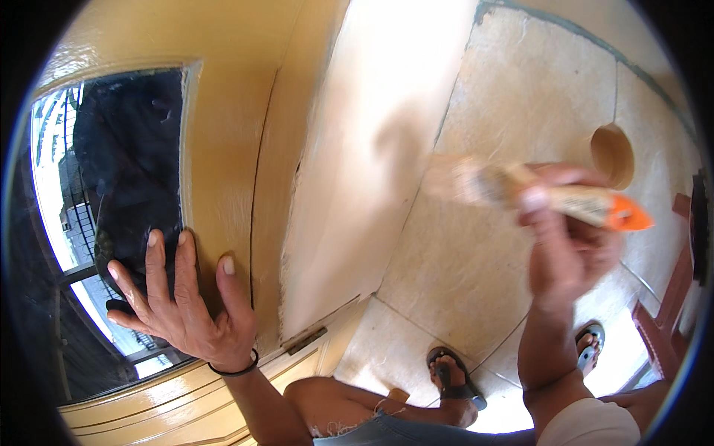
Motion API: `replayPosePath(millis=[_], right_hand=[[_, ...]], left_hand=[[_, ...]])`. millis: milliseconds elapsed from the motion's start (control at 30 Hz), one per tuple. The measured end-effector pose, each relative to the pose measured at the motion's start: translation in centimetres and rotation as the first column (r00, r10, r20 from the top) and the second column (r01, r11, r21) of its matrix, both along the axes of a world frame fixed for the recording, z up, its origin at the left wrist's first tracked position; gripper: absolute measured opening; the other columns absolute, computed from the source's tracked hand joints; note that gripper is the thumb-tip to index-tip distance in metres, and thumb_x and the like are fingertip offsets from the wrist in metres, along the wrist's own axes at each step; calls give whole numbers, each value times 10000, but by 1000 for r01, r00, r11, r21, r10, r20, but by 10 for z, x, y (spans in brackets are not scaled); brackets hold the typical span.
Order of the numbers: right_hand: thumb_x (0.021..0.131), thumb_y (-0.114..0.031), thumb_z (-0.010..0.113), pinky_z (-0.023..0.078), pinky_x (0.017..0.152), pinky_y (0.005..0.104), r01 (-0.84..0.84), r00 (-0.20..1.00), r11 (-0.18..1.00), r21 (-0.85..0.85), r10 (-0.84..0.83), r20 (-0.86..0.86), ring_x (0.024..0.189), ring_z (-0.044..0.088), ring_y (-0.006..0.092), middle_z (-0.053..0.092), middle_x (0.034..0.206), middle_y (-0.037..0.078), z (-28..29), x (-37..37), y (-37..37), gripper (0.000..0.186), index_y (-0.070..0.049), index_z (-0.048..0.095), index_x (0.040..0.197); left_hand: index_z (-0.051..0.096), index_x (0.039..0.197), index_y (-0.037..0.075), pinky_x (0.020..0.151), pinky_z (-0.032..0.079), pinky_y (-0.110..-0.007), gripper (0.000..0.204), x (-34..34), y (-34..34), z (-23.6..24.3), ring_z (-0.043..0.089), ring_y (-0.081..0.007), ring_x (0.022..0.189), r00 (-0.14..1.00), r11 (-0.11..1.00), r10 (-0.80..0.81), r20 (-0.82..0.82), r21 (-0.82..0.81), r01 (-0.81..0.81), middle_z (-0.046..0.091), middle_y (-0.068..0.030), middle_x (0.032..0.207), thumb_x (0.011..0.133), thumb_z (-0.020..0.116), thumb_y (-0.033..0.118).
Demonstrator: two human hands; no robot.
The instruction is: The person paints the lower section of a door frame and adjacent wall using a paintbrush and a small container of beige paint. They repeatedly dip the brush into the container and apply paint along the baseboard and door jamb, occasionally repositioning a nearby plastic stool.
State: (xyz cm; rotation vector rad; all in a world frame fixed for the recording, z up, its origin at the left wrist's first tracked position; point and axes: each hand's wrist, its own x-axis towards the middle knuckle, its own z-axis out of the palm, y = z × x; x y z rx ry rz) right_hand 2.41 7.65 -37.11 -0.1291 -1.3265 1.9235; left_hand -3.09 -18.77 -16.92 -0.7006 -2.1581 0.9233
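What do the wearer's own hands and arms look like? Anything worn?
No gloves. Left hand: bare, thin dark band around the wrist, forearm uncovered where visible. Right hand: bare, blurred, so fine detail is lost; nothing seen on its wrist. Off-white sleeve on the right upper arm.

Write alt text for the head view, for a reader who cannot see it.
A person's right hand grips a motion-blurred paintbrush, with a tiled floor below. The left hand is spread against a glossy yellow-brown door with a dark glass pane.
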Motion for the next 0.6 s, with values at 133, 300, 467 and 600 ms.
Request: replayPosePath(millis=[133, 300, 467, 600], right_hand=[[978, -116, 718, 459, 590, 217, 376, 922, 906, 194, -387, 21, 708, 623, 127, 738, 939, 130, 17, 8, 80, 128, 11, 721, 991], [925, -171, 806, 455, 575, 201, 535, 647, 649, 542, -726, 231, 638, 631, 103, 754, 793, 76, 32, 25, 125, 165, -11, 780, 954], [953, -187, 781, 464, 631, 219, 421, 606, 684, 595, -701, 377, 679, 599, 82, 716, 782, 57, 26, 31, 150, 211, 12, 758, 1021], [938, -133, 783, 470, 648, 234, 240, 718, 768, 594, -552, 423, 694, 610, 86, 720, 819, 44, 18, 32, 166, 176, 16, 747, 1024]], left_hand=[[726, 1280, 197, 1200, -13, -720, 385, 1, -1, -1, 349, -420, 1507, 1000, 1000, 13, -4, 5, -13, 608, -27, 1470, 934, 676, 358], [739, 1277, 191, 1212, -26, -685, 386, -2, 8, -4, 361, -413, 1502, 1000, 1000, 9, -12, 11, -9, 621, -21, 1457, 945, 670, 375], [728, 1299, 179, 1199, 13, -705, 386, -1, -9, -1, 381, -380, 1498, 1000, 999, 16, -18, -43, -16, 620, -8, 1465, 968, 675, 371], [709, 1329, 209, 1198, 37, -713, 376, -7, -7, 2, 386, -343, 1501, 997, 996, -76, -17, -58, 75, 609, 18, 1480, 986, 672, 356]])
